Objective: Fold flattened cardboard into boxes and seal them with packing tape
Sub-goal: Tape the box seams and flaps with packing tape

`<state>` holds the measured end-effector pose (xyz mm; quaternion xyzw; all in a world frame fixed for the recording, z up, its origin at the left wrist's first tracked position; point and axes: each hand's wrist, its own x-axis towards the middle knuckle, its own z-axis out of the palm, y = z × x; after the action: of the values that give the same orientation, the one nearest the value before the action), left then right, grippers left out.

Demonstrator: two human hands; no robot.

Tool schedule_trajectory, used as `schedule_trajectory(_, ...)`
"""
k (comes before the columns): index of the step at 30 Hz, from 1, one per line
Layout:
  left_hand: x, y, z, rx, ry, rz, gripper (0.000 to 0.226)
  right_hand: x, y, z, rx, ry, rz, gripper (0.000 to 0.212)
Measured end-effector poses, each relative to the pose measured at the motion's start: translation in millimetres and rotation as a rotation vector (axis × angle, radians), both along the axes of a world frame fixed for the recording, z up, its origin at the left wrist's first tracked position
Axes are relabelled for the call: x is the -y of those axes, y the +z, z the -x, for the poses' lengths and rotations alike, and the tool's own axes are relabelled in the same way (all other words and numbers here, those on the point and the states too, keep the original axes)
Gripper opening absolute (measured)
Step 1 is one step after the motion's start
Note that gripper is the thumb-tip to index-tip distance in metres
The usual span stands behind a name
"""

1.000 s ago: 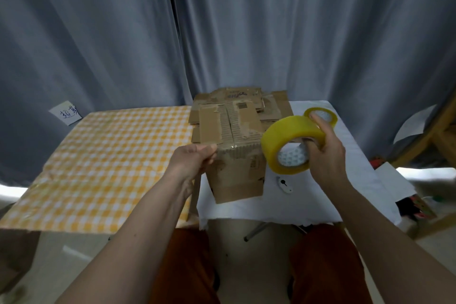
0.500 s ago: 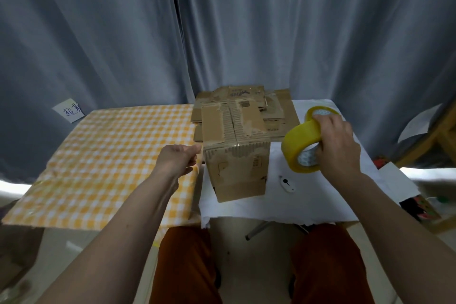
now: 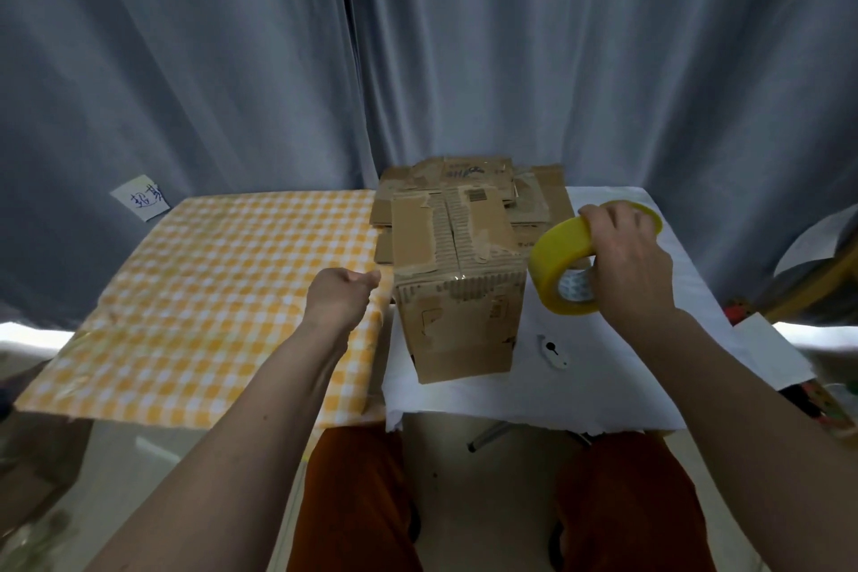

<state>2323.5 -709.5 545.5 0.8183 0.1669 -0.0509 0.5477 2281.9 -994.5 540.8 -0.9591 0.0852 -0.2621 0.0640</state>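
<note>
A folded cardboard box [image 3: 459, 320] stands upright on the white-covered table [image 3: 603, 390], its top flaps closed with old tape strips across them. My right hand [image 3: 631, 265] grips a yellow packing tape roll [image 3: 557, 265] in the air, just right of the box's top edge. My left hand [image 3: 343, 297] hovers just left of the box's upper corner, apart from it, fingers loosely curled with nothing visible in them. Behind the box lies a stack of flattened cardboard [image 3: 464, 177].
A second yellow tape roll [image 3: 652, 214] lies behind my right hand, mostly hidden. A small white cutter [image 3: 552, 351] lies right of the box. A yellow checkered cloth [image 3: 223, 293] covers the left table. Grey curtains hang behind; a wooden chair [image 3: 817, 279] stands at the right.
My right hand has carried the tape roll from in front of the box's top to its right side. My left hand has come off the box's left corner.
</note>
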Motion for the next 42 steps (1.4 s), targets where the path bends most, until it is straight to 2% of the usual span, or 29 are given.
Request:
schedule_trajectory(6, 2.3, -9.8, -1.1, -0.098, -0.009, 0.044, 0.02, 0.4, -17.8, -3.9, -0.052, 0.017, 0.03, 0.06)
schedule_trajectory(12, 11.2, -21.4, 1.0, -0.091, -0.054, 0.054, 0.021, -0.6, -29.1, -6.9, -0.023, 0.012, 0.015, 0.053)
schedule_trajectory(14, 12.3, -24.7, 1.8, -0.039, -0.105, -0.062, 0.022, -0.2, -31.2, -8.2, -0.03, 0.014, 0.005, 0.055)
schedule_trajectory(16, 12.2, -25.7, 1.4, -0.006, -0.2, -0.291, 0.023, -0.1, -32.0, -9.4, -0.037, 0.016, 0.012, 0.056)
schedule_trajectory(18, 12.2, -26.3, 3.0, -0.053, -0.305, -0.587, 0.027, 0.4, -31.5, -9.7, -0.041, 0.008, 0.023, 0.055)
schedule_trajectory(20, 12.4, -28.8, 4.6, -0.123, -0.324, -0.739, 0.043, 0.7, -31.5, -9.3, -0.047, 0.006, 0.016, 0.053)
schedule_trajectory(21, 13.8, -28.5, 7.8, -0.099, -0.278, -0.741, 0.05, 0.6, -31.9, -9.0, -0.05, 0.006, 0.013, 0.052)
schedule_trajectory(22, 15.7, -28.7, 12.0, 0.012, -0.215, -0.719, 0.057, 0.1, -32.2, -8.8, -0.049, 0.002, 0.015, 0.05)
schedule_trajectory(23, 19.5, -25.9, 18.0, 0.213, -0.166, -0.684, 0.063, -0.6, -32.5, -8.6, -0.046, -0.002, 0.016, 0.049)
schedule_trajectory(25, 32.6, -17.6, 26.3, 0.645, -0.267, -0.609, 0.066, -2.5, -32.1, -8.2, -0.038, -0.002, -0.001, 0.048)
schedule_trajectory(26, 41.7, -11.9, 29.5, 0.73, -0.393, -0.565, 0.065, -3.5, -31.3, -8.1, -0.036, 0.0, -0.014, 0.048)
schedule_trajectory(27, 52.4, -7.6, 33.0, 0.719, -0.521, -0.543, 0.064, -3.8, -30.7, -8.1, -0.036, 0.001, -0.025, 0.048)
schedule_trajectory(29, 69.5, -12.6, 33.0, 0.621, -0.682, -0.691, 0.062, -2.0, -30.7, -6.5, -0.044, 0.006, -0.038, 0.049)
schedule_trajectory(32, 77.1, -31.4, 21.7, 0.572, -0.686, -0.987, 0.063, 3.3, -31.4, -0.9, -0.061, 0.04, -0.057, 0.052)
schedule_trajectory(35, 74.6, -38.1, 18.9, 0.586, -0.686, -1.025, 0.061, 8.1, -33.0, 4.2, -0.076, 0.071, -0.056, 0.055)
schedule_trajectory(42, 62.1, -34.0, 25.3, 0.635, -0.746, -0.976, 0.066, 12.5, -44.3, 9.5, -0.195, 0.059, 0.042, 0.056)
